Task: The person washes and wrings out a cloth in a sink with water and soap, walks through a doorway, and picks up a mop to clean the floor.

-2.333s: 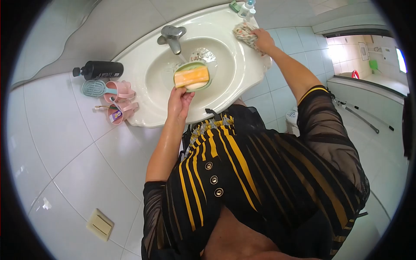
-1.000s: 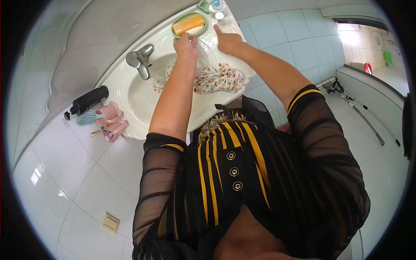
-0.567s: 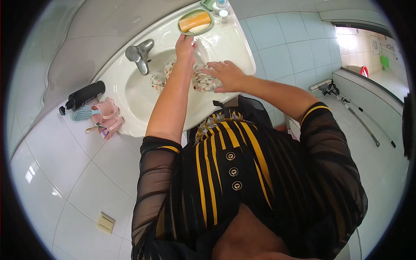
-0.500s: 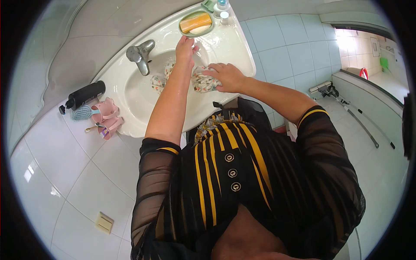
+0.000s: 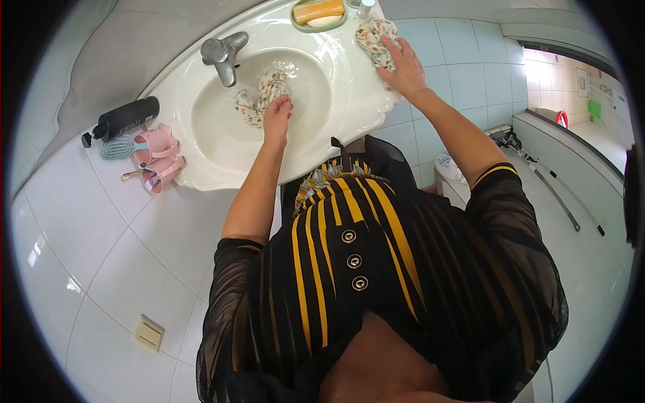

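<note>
In the head view, a wet cloth [image 5: 272, 84] with a small floral print lies bunched in the water of the white washbasin [image 5: 208, 151]. My left hand [image 5: 276, 119] is at its near edge with the fingers loosely bent; a firm hold on the cloth does not show. My right hand [image 5: 405, 70] rests on a second bunched floral cloth [image 5: 373, 41] at the basin's right rim, its fingers around the cloth's near side. The grey tap [image 5: 224, 54] stands behind the basin's left part.
A green soap dish [image 5: 310, 29] with yellow and white soap sits on the back rim. Left of the basin are a black bottle [image 5: 129, 117], a blue brush [image 5: 118, 147] and pink cups [image 5: 158, 149]. Mop handles [image 5: 554, 198] lean at the right.
My right hand has carried one floral cloth from the basin to the right rim. My left hand has drawn back from near the soap dish to the cloth in the water.
</note>
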A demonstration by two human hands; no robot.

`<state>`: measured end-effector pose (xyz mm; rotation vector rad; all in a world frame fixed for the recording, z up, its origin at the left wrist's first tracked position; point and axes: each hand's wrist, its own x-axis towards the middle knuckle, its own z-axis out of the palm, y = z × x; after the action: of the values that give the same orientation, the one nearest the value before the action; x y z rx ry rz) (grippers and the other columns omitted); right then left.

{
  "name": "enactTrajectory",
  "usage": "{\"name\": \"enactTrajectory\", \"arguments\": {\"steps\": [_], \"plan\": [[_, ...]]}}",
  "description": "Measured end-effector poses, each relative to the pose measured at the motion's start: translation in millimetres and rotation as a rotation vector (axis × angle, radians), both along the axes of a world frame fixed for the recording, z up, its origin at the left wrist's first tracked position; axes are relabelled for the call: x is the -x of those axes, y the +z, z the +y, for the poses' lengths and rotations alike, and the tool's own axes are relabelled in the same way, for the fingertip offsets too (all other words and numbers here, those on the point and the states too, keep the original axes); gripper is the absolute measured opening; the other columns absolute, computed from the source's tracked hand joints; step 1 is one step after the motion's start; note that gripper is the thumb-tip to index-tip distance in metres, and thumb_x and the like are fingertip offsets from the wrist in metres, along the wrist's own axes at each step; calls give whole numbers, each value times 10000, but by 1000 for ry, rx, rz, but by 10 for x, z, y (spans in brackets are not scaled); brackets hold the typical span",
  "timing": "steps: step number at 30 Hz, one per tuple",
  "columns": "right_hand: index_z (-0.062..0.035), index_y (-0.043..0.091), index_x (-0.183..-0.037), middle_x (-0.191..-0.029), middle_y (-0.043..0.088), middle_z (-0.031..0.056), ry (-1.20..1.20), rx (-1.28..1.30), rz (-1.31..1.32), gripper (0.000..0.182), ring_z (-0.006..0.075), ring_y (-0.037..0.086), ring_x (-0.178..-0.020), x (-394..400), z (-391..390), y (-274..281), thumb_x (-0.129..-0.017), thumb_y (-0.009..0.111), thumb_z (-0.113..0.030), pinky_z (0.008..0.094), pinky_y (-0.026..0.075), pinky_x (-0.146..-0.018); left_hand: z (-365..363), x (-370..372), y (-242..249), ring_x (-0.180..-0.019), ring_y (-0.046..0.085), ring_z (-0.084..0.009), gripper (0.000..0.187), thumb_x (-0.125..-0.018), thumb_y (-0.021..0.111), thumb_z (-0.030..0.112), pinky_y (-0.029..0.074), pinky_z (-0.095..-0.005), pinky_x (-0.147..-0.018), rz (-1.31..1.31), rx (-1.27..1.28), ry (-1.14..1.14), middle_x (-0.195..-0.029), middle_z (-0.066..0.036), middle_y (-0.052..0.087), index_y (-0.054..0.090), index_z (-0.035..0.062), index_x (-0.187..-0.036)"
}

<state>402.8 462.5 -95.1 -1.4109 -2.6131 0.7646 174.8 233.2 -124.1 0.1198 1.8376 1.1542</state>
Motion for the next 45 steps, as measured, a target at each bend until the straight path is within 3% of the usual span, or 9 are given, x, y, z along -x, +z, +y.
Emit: {"name": "enactTrajectory", "arguments": {"steps": [11, 16, 19, 23, 25, 30, 33, 41, 45], "plan": [[-247, 476, -1238, -1271, 408, 153, 207, -56, 63, 590, 302, 453, -1105, 539, -1546, 70, -674, 642, -203, 405, 402, -887, -1056, 346, -153, -871, 576, -116, 285, -867, 495, 143, 439, -240, -744, -134, 41, -53, -995, -44, 609, 537, 38, -1129], [-225, 597, -1087, -1161, 543, 76, 701, 349, 261, 406, 260, 477, -1098, 1514, -1904, 24, -685, 600, -165, 409, 388, -905, -1411, 784, -153, -842, 569, -110, 285, -864, 501, 158, 427, -227, -710, -117, 28, 13, -938, -45, 612, 549, 21, -1109], [-224, 606, -1061, -1137, 566, 63, 1014, 126, 322, 387, 263, 477, -1100, 1949, -1784, 29, -677, 598, -186, 432, 359, -937, -1486, 1154, -445, -801, 575, -137, 306, -853, 531, 199, 431, -238, -691, -37, -53, 162, -842, -71, 621, 572, -20, -1062], [-181, 580, -1119, -1211, 508, 132, 803, 130, 221, 404, 307, 452, -1131, 2281, -1446, -443, -730, 601, -290, 397, 358, -956, -1222, 1392, -400, -1070, 484, -290, 430, -813, 569, 261, 376, -385, -915, 790, 53, -83, -1160, -209, 502, 522, 12, -1160], [-225, 517, -1191, -1305, 431, 95, 191, -3, 63, 456, 276, 365, -1227, 2386, -1442, -711, -784, 520, -432, 439, 303, -997, -957, 1315, -478, -1168, 385, -349, 452, -802, 577, 298, 319, -412, -974, 837, 88, -72, -1269, -236, 388, 519, 55, -1179], [-200, 479, -1224, -1315, 401, 134, 387, -158, -5, 468, 319, 336, -1238, 2362, -2010, -1133, -821, 486, -437, 452, 303, -992, -661, 948, -800, -1186, 360, -386, 493, -795, 555, 276, 302, -448, -984, 1115, 52, -111, -1264, -245, 388, 441, 99, -1240], [-171, 511, -1174, -1244, 456, 141, 450, -177, 196, 413, 336, 408, -1162, 2268, -2065, -1178, -800, 536, -344, 480, 336, -936, -709, 961, -843, -1173, 372, -387, 499, -797, 537, 234, 310, -459, -973, 920, -33, -195, -1253, -238, 398, 402, 137, -1268], [-61, 610, -945, -993, 579, 182, 607, 355, -449, 276, 370, 520, -979, 2742, -1623, -1376, -725, 578, -225, 458, 410, -830, -546, 1231, -1141, -1113, 425, -366, 457, -780, 513, 105, 324, -440, -955, 944, 219, -363, -1173, -172, 492, 451, 148, -1231], [-31, 635, -836, -888, 611, 201, 681, 150, -277, 275, 354, 582, -819, 2754, -1487, -1364, -797, 489, -260, 422, 455, -734, -525, 1362, -1260, -1094, 454, -332, 360, -781, 525, 136, 351, -417, -930, 1097, 163, -463, -1133, -156, 531, 528, 144, -1140]]}}
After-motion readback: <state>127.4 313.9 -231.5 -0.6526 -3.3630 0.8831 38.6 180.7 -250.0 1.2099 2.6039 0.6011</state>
